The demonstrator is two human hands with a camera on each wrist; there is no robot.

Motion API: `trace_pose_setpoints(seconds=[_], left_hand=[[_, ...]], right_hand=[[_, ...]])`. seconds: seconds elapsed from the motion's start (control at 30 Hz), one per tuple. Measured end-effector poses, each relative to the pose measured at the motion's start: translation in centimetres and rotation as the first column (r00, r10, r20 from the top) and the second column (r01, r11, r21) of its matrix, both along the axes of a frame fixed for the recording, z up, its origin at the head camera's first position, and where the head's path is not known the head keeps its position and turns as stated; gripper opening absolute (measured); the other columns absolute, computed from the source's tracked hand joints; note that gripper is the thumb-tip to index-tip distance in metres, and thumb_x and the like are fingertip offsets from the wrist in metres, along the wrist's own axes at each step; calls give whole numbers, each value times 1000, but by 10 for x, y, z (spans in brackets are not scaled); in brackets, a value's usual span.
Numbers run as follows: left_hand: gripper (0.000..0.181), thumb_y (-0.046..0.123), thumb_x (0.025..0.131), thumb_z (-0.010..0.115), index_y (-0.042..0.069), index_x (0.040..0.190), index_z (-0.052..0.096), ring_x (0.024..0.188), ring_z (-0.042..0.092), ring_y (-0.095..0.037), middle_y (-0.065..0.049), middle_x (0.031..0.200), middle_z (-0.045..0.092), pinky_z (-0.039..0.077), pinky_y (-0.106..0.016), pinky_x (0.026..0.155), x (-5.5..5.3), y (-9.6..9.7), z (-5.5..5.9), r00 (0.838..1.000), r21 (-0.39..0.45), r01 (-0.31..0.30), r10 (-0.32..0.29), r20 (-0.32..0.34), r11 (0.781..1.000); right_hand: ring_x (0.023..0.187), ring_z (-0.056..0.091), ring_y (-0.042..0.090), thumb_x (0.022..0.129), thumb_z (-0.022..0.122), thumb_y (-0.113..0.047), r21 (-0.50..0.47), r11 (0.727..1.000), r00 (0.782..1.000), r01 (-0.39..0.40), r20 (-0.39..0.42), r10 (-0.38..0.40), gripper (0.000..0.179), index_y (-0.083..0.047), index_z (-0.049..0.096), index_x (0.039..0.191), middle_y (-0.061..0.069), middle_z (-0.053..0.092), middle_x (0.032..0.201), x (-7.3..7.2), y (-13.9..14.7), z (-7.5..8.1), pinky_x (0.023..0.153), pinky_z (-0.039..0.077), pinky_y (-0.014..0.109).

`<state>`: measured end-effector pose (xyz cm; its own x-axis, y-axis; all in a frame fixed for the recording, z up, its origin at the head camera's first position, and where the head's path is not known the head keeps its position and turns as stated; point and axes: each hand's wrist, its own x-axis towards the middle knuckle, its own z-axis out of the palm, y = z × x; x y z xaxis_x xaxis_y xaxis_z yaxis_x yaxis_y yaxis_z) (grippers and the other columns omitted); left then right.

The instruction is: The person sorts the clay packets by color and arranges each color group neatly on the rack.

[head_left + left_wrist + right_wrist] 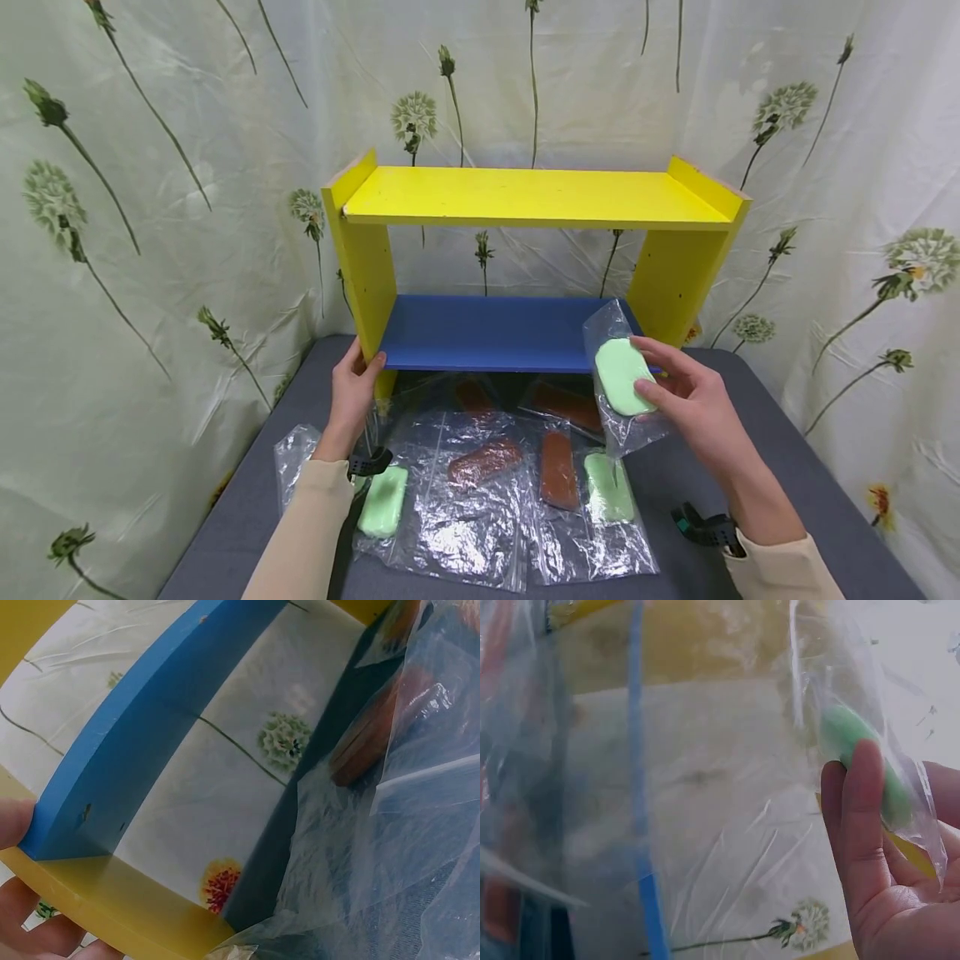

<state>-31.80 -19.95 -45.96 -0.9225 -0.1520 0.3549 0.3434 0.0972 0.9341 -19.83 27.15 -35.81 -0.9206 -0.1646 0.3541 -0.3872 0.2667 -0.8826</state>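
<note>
1. The person's right grip [692, 402] is pinching a clear bag [626, 437] with a light green bar [622, 377] inside it; the thumb is pressing the near face, and the fingers are holding the far side.
2. That bar is being held up off the surface [255, 492], in front of the right end of the blue shelf [487, 329]. Whether the plastic is touching the shelf's edge, I cannot tell.
3. The left grip [351, 398] is closing round the left side of the yellow frame [540, 196]: in the left wrist view the thumb is resting at the blue shelf's end while the fingers are curling round the outside.
4. The step in hand, as I judge it, is moving the bagged bar near the shelf, with the left grip probably steadying the frame.
5. Other green bars [384, 500] and several brown bars [557, 471] are lying in clear bags on the surface, some in front of the frame and some farther back, below the blue shelf.
6. The next move is likely calling for the left grip to keep the frame still and for the right to guide the loose plastic past the shelf's edge before letting go; whether the bar is going onto the shelf or down among the other bags, these views are not settling.
</note>
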Motion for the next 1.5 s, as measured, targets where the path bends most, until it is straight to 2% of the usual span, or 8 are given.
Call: trace_pose_setpoints(seconds=[0.17,0.33,0.63,0.73,0.83,1.07,1.3,1.5], left_hand=[[55,18,103,60,27,155,43,133,48,-28,-6,152,47,37,-52,111,2,0,4,1000,1,13,-13,17,1000],[58,10,103,57,18,157,39,136,45,-34,-13,154,43,36,-56,111,13,4,22,999,7,34,-34,24,999],[58,7,103,57,15,157,38,134,47,-31,-12,154,44,38,-52,110,20,4,33,999,5,43,-43,22,999],[58,8,103,57,16,157,38,132,49,-31,-12,153,45,38,-53,109,19,4,32,999,5,36,-36,26,999],[58,10,103,57,17,157,38,132,48,-31,-12,153,45,38,-52,110,17,4,31,999,2,32,-32,37,999],[57,21,103,60,30,155,41,131,50,-28,-6,152,46,38,-52,110,-1,-2,5,1000,4,15,-15,20,1000],[55,25,102,62,32,153,45,131,50,-27,-4,151,48,38,-52,110,-1,-2,1,1000,-5,12,-12,8,1000],[56,24,102,62,32,154,44,131,50,-26,-3,152,47,39,-51,110,-2,-2,-1,1000,3,12,-12,17,1000]], right_hand=[[92,68,21,99,61,-3,-116,990,997,-78,-32,75,53,-11,48,150,15,53,139,-12,-7,12,68,60,32],[92,65,21,100,56,3,-231,960,986,-161,-76,147,54,-9,44,152,20,50,137,-24,-13,22,69,60,31],[102,61,24,101,46,11,-430,853,954,-296,-171,245,56,-5,40,154,20,51,135,-43,-17,38,75,59,29],[102,61,25,101,47,9,-449,844,955,-294,-175,240,55,-6,40,154,21,51,136,-50,-19,43,75,59,30],[101,62,25,102,49,7,-440,856,962,-271,-154,225,54,-7,42,153,21,51,135,-59,-20,43,74,59,30],[97,68,18,101,56,0,-390,905,985,-172,-65,160,52,-8,45,152,17,47,144,-87,-11,16,74,59,29],[95,68,17,100,59,0,-338,937,996,-84,-11,85,54,-4,45,151,20,46,141,-107,-2,-4,72,60,30],[95,68,20,99,60,2,-241,970,999,-7,32,15,55,1,42,151,29,44,142,-110,-3,-5,71,60,31]])
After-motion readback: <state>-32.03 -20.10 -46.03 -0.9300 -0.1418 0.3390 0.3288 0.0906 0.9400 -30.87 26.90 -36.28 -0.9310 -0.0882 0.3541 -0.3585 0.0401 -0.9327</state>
